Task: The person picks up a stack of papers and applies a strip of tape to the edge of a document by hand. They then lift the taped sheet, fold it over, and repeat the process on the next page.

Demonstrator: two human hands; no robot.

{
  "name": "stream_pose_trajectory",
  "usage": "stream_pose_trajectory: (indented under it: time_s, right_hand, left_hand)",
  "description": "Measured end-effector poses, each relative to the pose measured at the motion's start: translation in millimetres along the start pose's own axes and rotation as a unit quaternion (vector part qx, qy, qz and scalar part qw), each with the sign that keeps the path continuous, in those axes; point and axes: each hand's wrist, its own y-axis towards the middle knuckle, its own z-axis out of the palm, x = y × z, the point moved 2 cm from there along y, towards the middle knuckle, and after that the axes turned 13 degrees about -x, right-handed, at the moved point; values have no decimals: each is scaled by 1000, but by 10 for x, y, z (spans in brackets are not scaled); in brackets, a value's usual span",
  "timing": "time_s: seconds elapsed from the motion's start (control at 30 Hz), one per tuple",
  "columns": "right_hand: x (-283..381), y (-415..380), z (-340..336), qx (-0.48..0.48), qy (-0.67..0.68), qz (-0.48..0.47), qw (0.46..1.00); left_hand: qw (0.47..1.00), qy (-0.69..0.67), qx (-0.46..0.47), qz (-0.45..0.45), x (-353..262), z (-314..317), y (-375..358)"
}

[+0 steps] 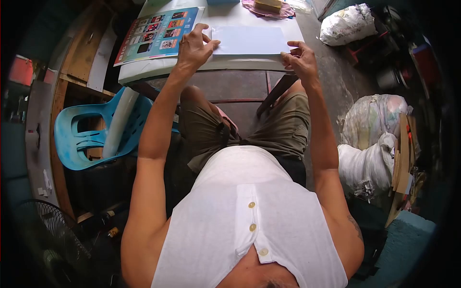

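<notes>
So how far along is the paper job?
Looks done: white sheet laid flat on the table. In hand: left hand at its left edge, right hand at its near right corner. Possibly left: any folding or marking, since the sheet shows neither.

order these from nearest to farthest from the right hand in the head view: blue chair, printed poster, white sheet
From the right hand:
1. White sheet: at its fingertips, just to the left.
2. Printed poster: farther left, on the table.
3. Blue chair: farthest, beyond the table's left side.
</notes>
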Motion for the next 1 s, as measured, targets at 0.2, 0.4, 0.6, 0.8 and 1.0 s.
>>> stream_pose_trajectory:
  time_s: [0.2,0.4,0.6,0.8,1.0]
  right_hand:
    - [-52,-79,-205,50,-53,-45,996]
    - [92,-193,-328,58,-80,-47,994]
    - [125,-212,-432,13,-81,-93,992]
    - [197,-227,-418,-3,-42,-146,988]
    - [342,-353,-154,28,-49,-268,962]
  left_hand:
    - [959,7,-38,281,-432,226,-190]
    - [934,47,120,332,-478,478,63]
    - [939,7,112,324,-417,452,165]
    - [951,-62,100,287,-348,387,255]
    - [946,-74,139,283,-355,342,284]
